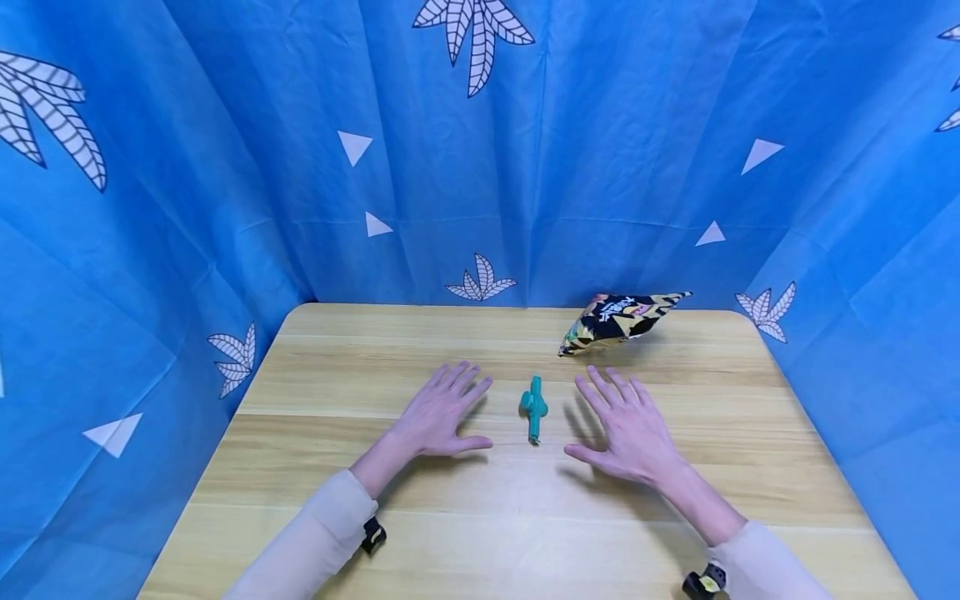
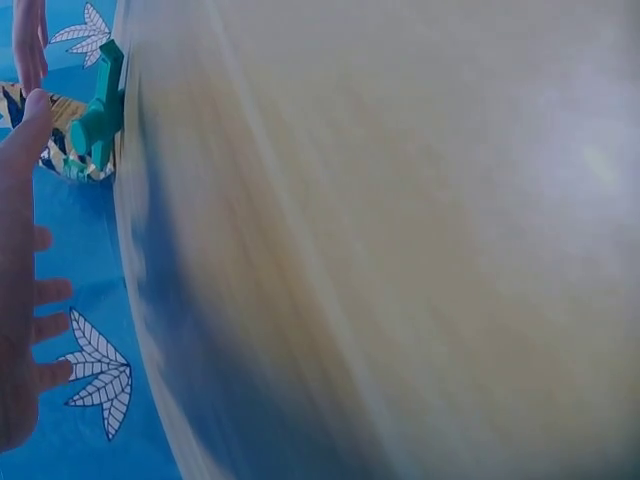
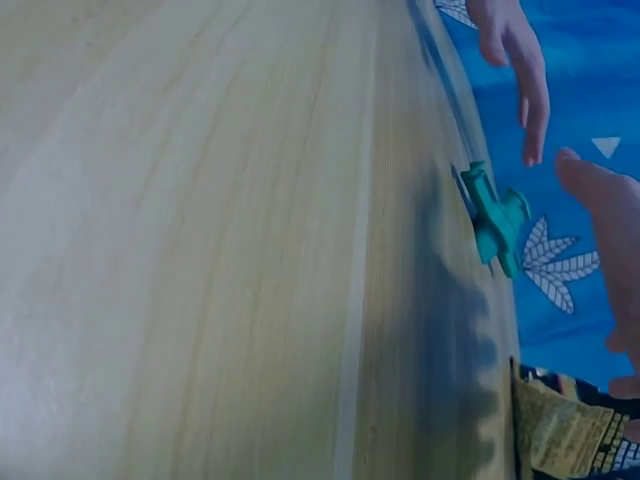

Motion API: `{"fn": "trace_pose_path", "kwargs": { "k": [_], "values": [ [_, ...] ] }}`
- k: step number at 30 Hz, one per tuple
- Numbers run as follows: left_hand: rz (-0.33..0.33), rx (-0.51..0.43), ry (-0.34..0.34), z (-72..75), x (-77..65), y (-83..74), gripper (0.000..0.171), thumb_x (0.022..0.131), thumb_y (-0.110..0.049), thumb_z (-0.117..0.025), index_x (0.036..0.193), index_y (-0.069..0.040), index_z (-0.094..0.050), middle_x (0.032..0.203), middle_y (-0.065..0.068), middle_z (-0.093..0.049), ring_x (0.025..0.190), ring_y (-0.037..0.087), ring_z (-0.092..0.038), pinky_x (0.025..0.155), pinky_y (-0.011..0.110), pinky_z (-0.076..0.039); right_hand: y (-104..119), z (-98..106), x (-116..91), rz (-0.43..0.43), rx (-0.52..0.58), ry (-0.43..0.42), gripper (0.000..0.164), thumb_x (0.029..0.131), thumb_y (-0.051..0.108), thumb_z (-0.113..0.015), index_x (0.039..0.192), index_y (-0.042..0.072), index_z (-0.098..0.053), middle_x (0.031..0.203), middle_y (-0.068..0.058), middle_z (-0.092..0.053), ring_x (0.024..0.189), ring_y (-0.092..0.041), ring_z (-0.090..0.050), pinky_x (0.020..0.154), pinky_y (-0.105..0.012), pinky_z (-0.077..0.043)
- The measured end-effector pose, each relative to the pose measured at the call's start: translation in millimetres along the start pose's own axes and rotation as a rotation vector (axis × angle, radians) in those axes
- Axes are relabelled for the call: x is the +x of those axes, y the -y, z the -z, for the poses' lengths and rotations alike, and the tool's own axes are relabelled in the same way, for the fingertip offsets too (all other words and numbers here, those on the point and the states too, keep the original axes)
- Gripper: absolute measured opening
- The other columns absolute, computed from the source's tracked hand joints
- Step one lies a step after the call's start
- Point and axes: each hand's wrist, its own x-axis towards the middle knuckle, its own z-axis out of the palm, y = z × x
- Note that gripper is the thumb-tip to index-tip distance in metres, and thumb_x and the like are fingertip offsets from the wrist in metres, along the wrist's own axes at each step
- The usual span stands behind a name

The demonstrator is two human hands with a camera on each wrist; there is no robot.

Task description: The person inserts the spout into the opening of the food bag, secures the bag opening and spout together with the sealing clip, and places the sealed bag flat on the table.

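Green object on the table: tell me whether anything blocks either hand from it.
Nothing visible does: only tabletop shows between the green object and the left hand or right hand. The patterned packet is farther back, outside both paths.

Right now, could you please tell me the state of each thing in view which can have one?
Bare left grip: fingers spread, holding nothing.
Bare right grip: fingers spread, holding nothing.
Teal, cross-shaped, plastic-looking tool: resting on the pale wood-grain table, not held.
Shiny black-and-gold packet: puffed out; sealed or opened, I cannot tell.
Blue leaf-patterned curtain: hanging in folds.
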Motion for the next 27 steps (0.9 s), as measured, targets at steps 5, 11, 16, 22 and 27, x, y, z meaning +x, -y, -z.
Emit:
{"fn": "trace_pose_path", "kwargs": {
  "k": [5,11,16,22,27],
  "values": [
    [-0.030,0.013,0.020,-0.6,8.9,-4.4,0.101,0.091,-0.084,-0.050,0.165,-0.018,-0.033,0.169,0.017,-0.039,0.159,0.038,-0.035,0.130,0.058,-0.029,4.6,-4.1,2.9,0.006,-0.004,0.035,0.108,0.081,0.085,-0.064,0.160,0.016,-0.044,0.167,-0.015,-0.043,0.151,-0.045,-0.044,0.123,-0.066,-0.035],
    [-0.093,0.071,0.003,-5.6,18.8,-8.0,0.096,0.093,-0.084,-0.045,0.164,-0.019,-0.036,0.167,0.014,-0.043,0.157,0.036,-0.039,0.129,0.056,-0.032,10.8,-5.8,6.0,0.006,-0.003,0.061,0.104,0.082,0.084,-0.064,0.160,0.016,-0.045,0.167,-0.014,-0.044,0.152,-0.043,-0.044,0.123,-0.065,-0.036],
    [-0.127,0.075,-0.003,-6.7,26.1,-9.3,0.091,0.095,-0.081,-0.047,0.161,-0.018,-0.041,0.164,0.014,-0.047,0.155,0.035,-0.042,0.129,0.056,-0.033,14.8,-8.8,9.4,0.004,0.001,0.073,0.101,0.084,0.084,-0.061,0.159,0.018,-0.047,0.165,-0.013,-0.047,0.152,-0.043,-0.044,0.124,-0.065,-0.035],
    [-0.141,0.072,0.024,-6.9,33.8,-13.3,0.091,0.096,-0.080,-0.045,0.162,-0.017,-0.041,0.165,0.015,-0.046,0.155,0.036,-0.041,0.129,0.057,-0.032,20.3,-14.4,13.2,0.015,0.010,0.080,0.101,0.085,0.086,-0.058,0.159,0.018,-0.047,0.165,-0.013,-0.046,0.151,-0.043,-0.045,0.124,-0.063,-0.036],
    [-0.159,0.087,0.023,-7.9,40.9,-16.9,0.089,0.097,-0.078,-0.046,0.162,-0.017,-0.039,0.165,0.016,-0.046,0.154,0.036,-0.043,0.128,0.057,-0.035,24.2,-18.4,15.6,0.025,0.019,0.087,0.100,0.086,0.085,-0.058,0.158,0.017,-0.047,0.166,-0.014,-0.046,0.151,-0.042,-0.045,0.125,-0.063,-0.035]
  ]
}}
